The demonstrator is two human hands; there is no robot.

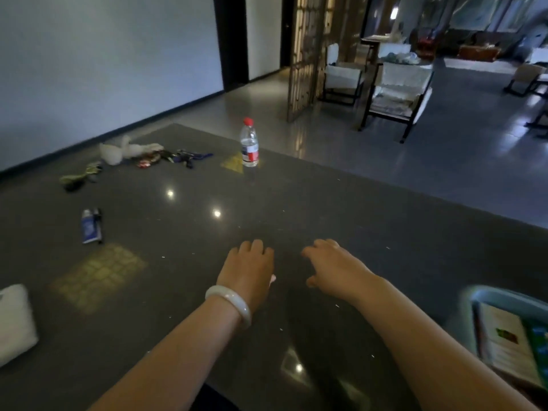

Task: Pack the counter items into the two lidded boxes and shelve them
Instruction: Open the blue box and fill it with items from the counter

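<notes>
While both hands hover low over the dark counter (pixel 296 188), neither grips anything: left hand (pixel 247 269) palm-down with fingers loosely curled, pale bangle (pixel 229 304) on its wrist; right hand (pixel 332 266) just beside it, fingers spread and relaxed.

Water bottle (pixel 249 143), red cap, red-and-white label, stands upright at the far edge; label text too blurred to read.

Far left: white plush items (pixel 124 151) touching a tangle of lanyards and keys (pixel 175 158); a greenish bundle (pixel 78 176) nearer.

Blue-and-white tube (pixel 89 226) lies flat mid-left, print unreadable, a dark pen-like item alongside.

White pouch (pixel 13 321) at the left edge.

Teal box (pixel 486 295) at the lower right, open, holds printed packets; writing illegible.
</notes>
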